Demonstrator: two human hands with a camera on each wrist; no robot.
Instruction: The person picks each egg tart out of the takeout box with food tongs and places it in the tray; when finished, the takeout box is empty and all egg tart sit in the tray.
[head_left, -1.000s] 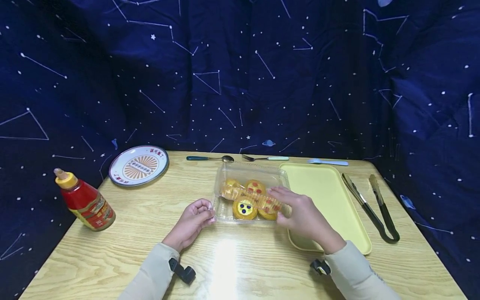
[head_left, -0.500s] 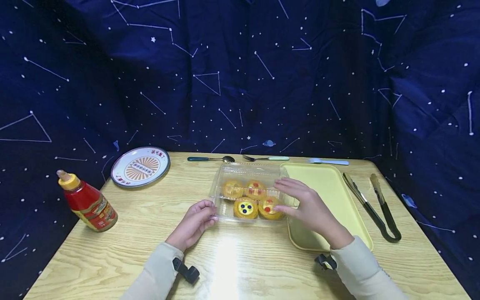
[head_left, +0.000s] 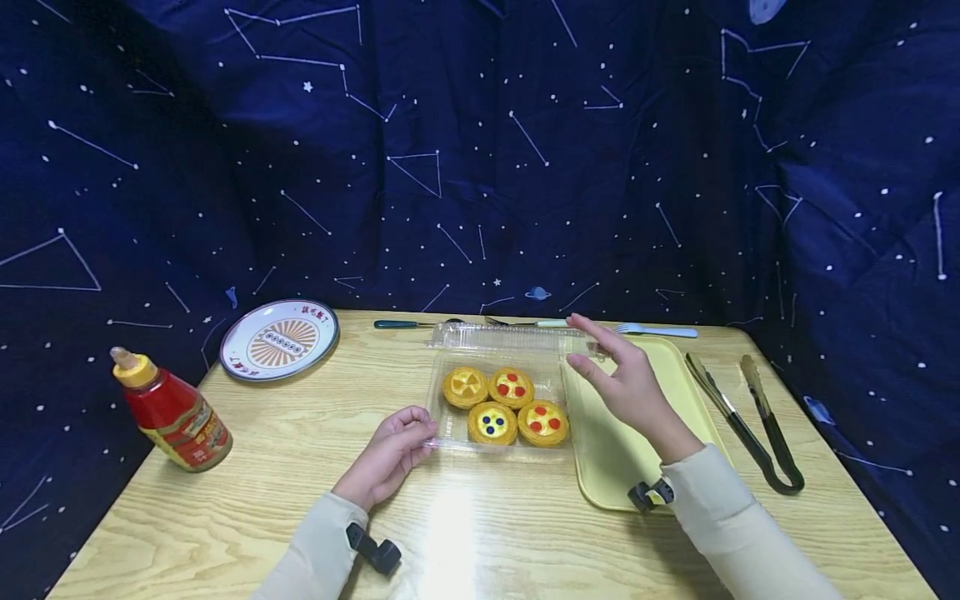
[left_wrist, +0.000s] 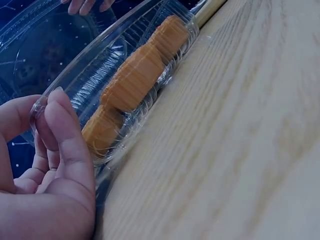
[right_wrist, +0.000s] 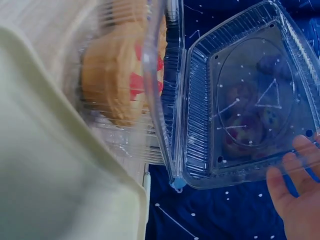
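A clear plastic clamshell box (head_left: 444,428) sits on the table with its lid (head_left: 510,337) raised and tilted back. In its base lie several egg tarts: one with blue dots (head_left: 492,423), two with red dots (head_left: 543,423), and one with pale wedges (head_left: 465,387). My left hand (head_left: 392,457) pinches the base's rim at the front left corner, thumb against fingers in the left wrist view. My right hand (head_left: 626,392) is at the lid's right edge, fingers extended; in the right wrist view its fingertips (right_wrist: 300,145) overlap the lid's rim.
A yellow tray (head_left: 611,467) lies right of the box, with black-handled tongs (head_left: 750,425) beyond it. Along the back are a spoon (head_left: 397,324), a green-handled fork (head_left: 551,322) and a blue fork (head_left: 656,331). At left stand a white plate (head_left: 318,354) and a red sauce bottle (head_left: 183,417).
The lid has swung from over the tarts up and back, uncovering them. My right hand has moved up and away with it, fingers spreading. The left hand keeps hold of the corner.
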